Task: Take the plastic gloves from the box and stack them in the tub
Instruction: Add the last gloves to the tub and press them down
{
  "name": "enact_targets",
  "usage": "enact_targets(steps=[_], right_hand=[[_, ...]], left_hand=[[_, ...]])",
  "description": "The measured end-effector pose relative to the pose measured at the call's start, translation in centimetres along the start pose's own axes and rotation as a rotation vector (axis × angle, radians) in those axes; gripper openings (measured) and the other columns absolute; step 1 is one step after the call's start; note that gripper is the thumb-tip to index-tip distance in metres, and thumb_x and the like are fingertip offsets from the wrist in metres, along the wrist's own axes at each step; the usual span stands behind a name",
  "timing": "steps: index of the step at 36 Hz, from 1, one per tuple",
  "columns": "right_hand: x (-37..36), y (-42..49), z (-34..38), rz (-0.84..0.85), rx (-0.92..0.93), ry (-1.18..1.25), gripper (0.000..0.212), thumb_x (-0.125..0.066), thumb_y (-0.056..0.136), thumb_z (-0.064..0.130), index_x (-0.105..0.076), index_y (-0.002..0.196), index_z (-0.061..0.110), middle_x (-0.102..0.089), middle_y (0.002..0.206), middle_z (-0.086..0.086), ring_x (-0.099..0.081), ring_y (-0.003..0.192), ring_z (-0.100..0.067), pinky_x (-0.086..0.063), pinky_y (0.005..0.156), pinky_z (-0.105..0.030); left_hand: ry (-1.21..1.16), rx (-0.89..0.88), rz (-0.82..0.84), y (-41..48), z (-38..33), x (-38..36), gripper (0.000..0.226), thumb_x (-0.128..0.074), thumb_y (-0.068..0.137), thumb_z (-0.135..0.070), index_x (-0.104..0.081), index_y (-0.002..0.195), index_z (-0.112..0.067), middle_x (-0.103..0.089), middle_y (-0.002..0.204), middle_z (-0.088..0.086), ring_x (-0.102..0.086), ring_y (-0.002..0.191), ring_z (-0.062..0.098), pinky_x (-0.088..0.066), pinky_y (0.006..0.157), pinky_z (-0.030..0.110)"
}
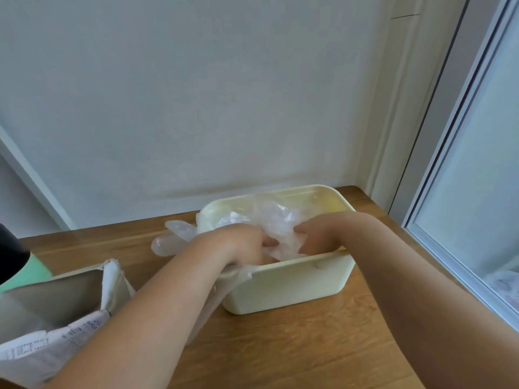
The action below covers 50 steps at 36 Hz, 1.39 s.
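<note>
A cream plastic tub (292, 287) stands on the wooden table, holding a crumpled pile of clear plastic gloves (278, 220). Both hands reach down into the tub. My left hand (241, 242) has its fingers curled into the gloves at the tub's left side. My right hand (317, 234) also digs its curled fingers into the pile. Glove fingers (174, 237) hang out over the tub's left rim onto the table, and more plastic drapes over the near left corner. The opened cardboard glove box (56, 313) lies at the lower left.
The wooden table (309, 346) meets a white wall behind the tub. A window frame (449, 220) runs along the right edge. A dark and green object (19, 265) sits at the far left behind the box.
</note>
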State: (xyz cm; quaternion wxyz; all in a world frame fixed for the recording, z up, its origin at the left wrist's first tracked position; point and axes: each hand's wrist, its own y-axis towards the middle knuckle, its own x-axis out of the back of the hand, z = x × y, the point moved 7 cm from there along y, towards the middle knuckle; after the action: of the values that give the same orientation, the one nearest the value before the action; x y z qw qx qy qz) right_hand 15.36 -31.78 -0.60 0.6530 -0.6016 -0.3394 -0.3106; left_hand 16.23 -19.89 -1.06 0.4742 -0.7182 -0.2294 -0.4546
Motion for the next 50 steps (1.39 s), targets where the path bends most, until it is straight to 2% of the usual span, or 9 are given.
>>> enact_targets(steps=[7, 16, 23, 26, 32, 39, 42, 46, 50], right_hand=[[-0.2, 0.9, -0.2, -0.02, -0.016, 0.082, 0.059, -0.053, 0.09, 0.037, -0.037, 0.144, 0.022, -0.04, 0.146, 0.0, -0.041, 0.13, -0.023, -0.034, 0.106, -0.036], [5.8, -4.2, 1.4, -0.706, 0.161, 0.465, 0.033, -0.046, 0.09, 0.054, -0.061, 0.094, 0.025, -0.065, 0.102, 0.005, -0.059, 0.093, -0.017, -0.048, 0.082, -0.034], [4.1, -4.4, 5.7, -0.327, 0.51, 1.07, 0.068, -0.066, 0.079, 0.055, -0.049, 0.133, 0.017, -0.068, 0.11, -0.004, -0.066, 0.098, -0.019, -0.054, 0.086, -0.036], [4.2, -4.6, 6.3, -0.28, 0.601, 1.171, 0.04, -0.068, 0.086, 0.023, -0.058, 0.12, 0.003, -0.069, 0.103, -0.016, -0.067, 0.097, -0.029, -0.052, 0.092, -0.044], [4.7, -5.2, 6.1, -0.203, 0.718, 1.52, 0.015, -0.063, 0.085, 0.001, -0.053, 0.077, 0.008, -0.051, 0.082, -0.01, -0.053, 0.075, -0.022, -0.052, 0.06, -0.027], [4.2, -5.8, 7.2, 0.09, 0.844, 1.68, 0.042, -0.066, 0.07, 0.045, -0.063, 0.094, 0.011, -0.056, 0.098, -0.011, -0.06, 0.079, -0.022, -0.053, 0.066, -0.033], [3.9, -5.6, 7.4, 0.06, 0.844, 1.582, 0.052, -0.062, 0.079, 0.033, -0.059, 0.122, 0.004, -0.058, 0.113, -0.018, -0.059, 0.089, -0.025, -0.049, 0.076, -0.031], [4.7, -5.3, 6.1, -0.155, 0.763, 1.51, 0.019, -0.075, 0.072, 0.014, -0.065, 0.086, 0.009, -0.061, 0.071, -0.003, -0.05, 0.058, -0.016, -0.037, 0.053, -0.025], [5.5, -4.4, 2.8, -0.44, 0.484, 1.502, 0.026, -0.073, 0.081, 0.014, -0.057, 0.1, 0.02, -0.059, 0.067, 0.001, -0.042, 0.044, -0.008, -0.031, 0.04, -0.02]], left_hand=[[-0.09, -0.011, -0.033, 0.4, 1.0, 0.0, 0.054, -0.056, 0.091, -0.041, -0.042, 0.143, -0.037, -0.044, 0.147, -0.008, -0.046, 0.129, 0.017, -0.037, 0.107, 0.034], [-0.442, -0.091, -0.571, -4.9, 3.1, 5.9, 0.043, -0.063, 0.086, -0.049, -0.06, 0.125, -0.032, -0.058, 0.128, -0.016, -0.05, 0.122, 0.003, -0.036, 0.101, 0.022], [-0.746, -0.265, -0.723, -8.2, 3.3, 7.4, 0.033, -0.067, 0.088, -0.029, -0.057, 0.119, -0.036, -0.065, 0.109, -0.019, -0.054, 0.116, -0.003, -0.042, 0.1, 0.02], [-0.756, -0.278, -0.758, -9.6, 3.3, 8.0, 0.046, -0.066, 0.079, -0.044, -0.053, 0.122, -0.04, -0.061, 0.109, -0.021, -0.051, 0.107, -0.016, -0.038, 0.085, 0.0], [-0.929, -0.203, -0.768, -10.3, 5.0, 8.1, 0.057, -0.071, 0.06, -0.048, -0.054, 0.111, -0.03, -0.062, 0.107, -0.006, -0.063, 0.094, 0.003, -0.048, 0.068, 0.017], [-1.068, -0.266, -0.694, -10.6, 4.7, 6.6, 0.046, -0.076, 0.065, -0.033, -0.06, 0.101, -0.008, -0.068, 0.092, 0.019, -0.054, 0.079, 0.024, -0.046, 0.072, 0.035], [-1.074, -0.252, -0.67, -11.1, 4.8, 6.8, 0.045, -0.079, 0.067, -0.032, -0.062, 0.103, -0.012, -0.07, 0.099, 0.02, -0.06, 0.082, 0.026, -0.047, 0.079, 0.041], [-0.985, -0.166, -0.718, -11.1, 5.8, 7.7, 0.033, -0.077, 0.078, -0.018, -0.06, 0.106, -0.017, -0.074, 0.08, -0.006, -0.067, 0.068, 0.005, -0.051, 0.06, 0.019], [-0.401, 0.092, -1.019, -11.6, 6.3, 9.6, 0.064, -0.075, 0.079, -0.037, -0.045, 0.135, -0.026, -0.058, 0.126, -0.006, -0.053, 0.117, 0.017, -0.042, 0.098, 0.032]])
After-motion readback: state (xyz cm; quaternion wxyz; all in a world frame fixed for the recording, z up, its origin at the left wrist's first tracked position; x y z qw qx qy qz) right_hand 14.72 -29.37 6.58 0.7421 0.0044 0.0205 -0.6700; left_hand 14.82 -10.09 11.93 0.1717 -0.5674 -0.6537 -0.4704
